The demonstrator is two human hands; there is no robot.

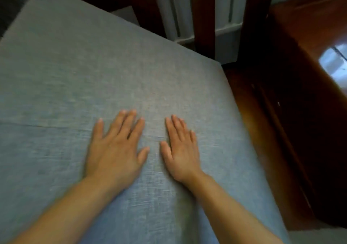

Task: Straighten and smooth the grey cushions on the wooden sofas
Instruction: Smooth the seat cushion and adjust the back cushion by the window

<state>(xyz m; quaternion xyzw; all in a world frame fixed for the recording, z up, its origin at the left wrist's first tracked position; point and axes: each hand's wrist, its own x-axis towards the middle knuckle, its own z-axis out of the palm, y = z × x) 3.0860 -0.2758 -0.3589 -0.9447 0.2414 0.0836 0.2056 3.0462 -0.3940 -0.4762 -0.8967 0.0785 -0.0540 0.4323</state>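
A large grey cushion point(78, 71) fills most of my view, running off the left and near edges, so I cannot see its full extent. Its woven fabric is slightly blurred. A faint straight crease crosses it from the left edge toward the middle, just beyond my hands.

To the right and far side stands the dark wooden sofa frame point(259, 28), with upright slats at the far end; pale curtain-like folds point(180, 18) show between the slats, though I cannot make them out clearly. Further right is a reddish-brown wooden surface point(308, 33) with a bright reflection on it, cut off by the right edge. What this piece of furniture is, I cannot tell.

My left hand point(116, 148) lies flat on the cushion, palm down, fingers straight and spread, gripping nothing. My right hand point(180, 150) lies just beside it, also flat and released, fingers closer together. The thumbs point toward each other, apart. Both bare forearms reach in from the near edge.
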